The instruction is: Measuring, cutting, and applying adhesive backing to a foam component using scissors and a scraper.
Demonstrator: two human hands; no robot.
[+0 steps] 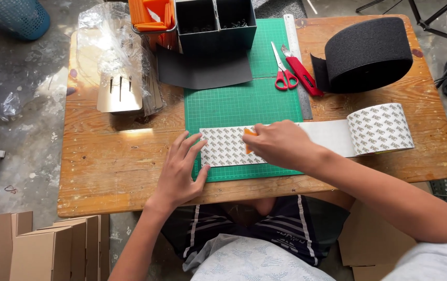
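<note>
The right hand [280, 144] has its fingers [259, 141] clenched on a small orange piece [249, 132], pressing it against the printed strip [228, 145] of wide tape. The left hand [179, 171] lies released and flat, fingers [194, 151] spread, pinning the strip's free end.

The strip lies unrolled across the near part of the green cutting mat [244, 99], its left end reaching the mat's left edge. To the mat's right it runs back to its roll [380, 128], uncut as far as I can see. By my judgement, the length is laid out and being smoothed or held; cutting remains.

At the mat's right edge lie a steel ruler [299, 65], red scissors [284, 70] and a red utility knife [302, 73]. Beyond them sits 1 black fabric roll [366, 54]. A dark 2-compartment bin [215, 26] stands at the mat's far end on the wooden counter [114, 171].
</note>
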